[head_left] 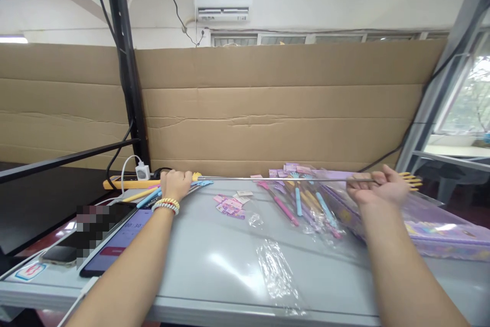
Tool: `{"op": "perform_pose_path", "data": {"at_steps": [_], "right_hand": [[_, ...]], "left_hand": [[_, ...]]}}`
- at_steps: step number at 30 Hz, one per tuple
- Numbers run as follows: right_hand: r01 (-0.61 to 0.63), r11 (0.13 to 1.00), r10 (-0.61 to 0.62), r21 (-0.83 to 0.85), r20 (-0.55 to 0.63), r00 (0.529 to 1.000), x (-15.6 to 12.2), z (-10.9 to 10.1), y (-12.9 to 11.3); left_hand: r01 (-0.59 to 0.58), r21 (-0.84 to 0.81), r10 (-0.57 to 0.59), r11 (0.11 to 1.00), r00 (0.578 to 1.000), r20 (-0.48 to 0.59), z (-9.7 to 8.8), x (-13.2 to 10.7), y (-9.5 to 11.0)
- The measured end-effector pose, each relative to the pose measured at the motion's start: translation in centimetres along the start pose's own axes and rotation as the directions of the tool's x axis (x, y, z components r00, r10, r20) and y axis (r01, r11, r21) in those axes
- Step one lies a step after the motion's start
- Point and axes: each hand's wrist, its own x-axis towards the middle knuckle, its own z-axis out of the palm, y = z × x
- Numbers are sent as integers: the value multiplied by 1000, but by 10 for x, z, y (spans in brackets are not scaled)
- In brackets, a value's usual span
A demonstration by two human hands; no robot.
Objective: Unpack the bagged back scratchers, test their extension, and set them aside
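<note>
A telescopic back scratcher [268, 179] is stretched out level across the table, its thin metal rod extended. My left hand [176, 184], with beaded bands at the wrist, is closed around its yellow handle end. At the other end, my right hand [377, 185] grips the rod just below the yellow claw [411, 181], which sticks out past the fingers. Beneath and beside my left hand lie more scratchers, one with a blue handle [149, 198]. Wrapped scratchers with pink and blue handles [298, 200] lie in a pile toward the right.
Pink cards [230, 205] and a crumpled clear wrapper [276, 271] rest on the grey table [206, 286]. A phone [118, 243] lies at left, near a white charger [142, 171]. Purple packaging [436, 235] sits at right. Behind rises a cardboard wall [268, 112]; a black post [126, 61] stands left.
</note>
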Motion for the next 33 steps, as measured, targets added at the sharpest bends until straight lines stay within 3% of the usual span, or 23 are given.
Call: {"op": "perform_pose_path", "data": {"at_steps": [2,4,10,15,19,23,26,29,33], "right_hand": [[-81,991,99,104,-177,979,0,-4,-11],[-102,977,150,189,-257,955,-3,-5,-20],[-86,944,198,318,-342,919,-5,-12,-40],[-59,953,163,298,-340,926,-5,-12,-40],[-48,970,117,240,-281,952,-4,-9,-33],[-92,959,145,267,-187,972,-1,-8,-22],[-81,900,109,429,-42,993,-2,-4,-11],[-154,831,92,535,141,986,-7,4,-3],[-189,784,122,591,152,981,-12,8,1]], "left_hand": [[69,-20,-70,997,996,-47,2,2,-3],[123,-47,-127,991,987,-102,4,4,-3],[163,-88,-173,983,977,-122,5,6,-4],[259,-162,-278,952,954,-111,3,8,-10],[299,-221,-345,928,913,-218,2,7,-13],[190,-233,-255,954,921,-296,1,4,-7],[82,-181,-129,980,955,-267,-2,0,4],[-17,-157,-9,987,987,-161,-8,-5,17],[-119,-113,101,986,982,-158,-16,-11,33]]}}
